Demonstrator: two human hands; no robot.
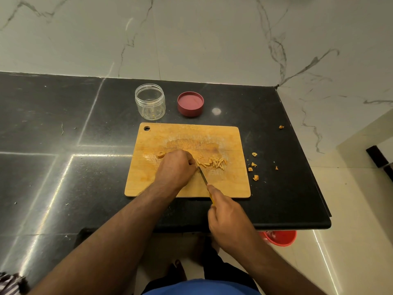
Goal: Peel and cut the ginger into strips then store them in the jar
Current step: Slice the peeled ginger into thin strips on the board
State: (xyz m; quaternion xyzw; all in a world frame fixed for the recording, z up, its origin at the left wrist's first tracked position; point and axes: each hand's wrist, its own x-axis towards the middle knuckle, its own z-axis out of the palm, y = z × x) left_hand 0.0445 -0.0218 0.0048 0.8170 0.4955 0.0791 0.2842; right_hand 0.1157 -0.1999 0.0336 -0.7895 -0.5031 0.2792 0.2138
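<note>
A wooden cutting board lies on the black counter. My left hand rests curled on the board, pressing down on ginger that its fingers hide. A pile of cut ginger strips lies just right of that hand. My right hand grips the yellow handle of a small knife, whose blade points up toward my left fingers. One uncut ginger piece sits left of my left hand. Behind the board, the clear jar stands open, and its maroon lid rests upside down to its right.
Ginger peel scraps are scattered on the counter right of the board, with one more farther back. The counter's right edge drops to a tiled floor. A red bucket stands on the floor below the counter's front corner.
</note>
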